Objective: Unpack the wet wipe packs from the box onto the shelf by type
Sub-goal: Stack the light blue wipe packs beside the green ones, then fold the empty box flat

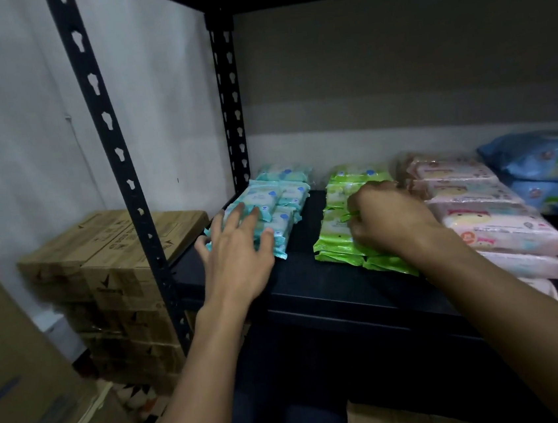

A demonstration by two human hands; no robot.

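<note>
At centre frame, on the dark shelf (305, 277), the left hand (237, 250) lies flat with fingers spread on the teal packs (270, 208), while the right hand (388, 220) curls its grip round a pack on the green packs (342, 239). Pink packs (484, 210) and blue packs (541, 163) fill the right. Green front packs sit near the shelf lip; a careless pull could probably tip them off. Bare shelf lies between teal and green
</note>
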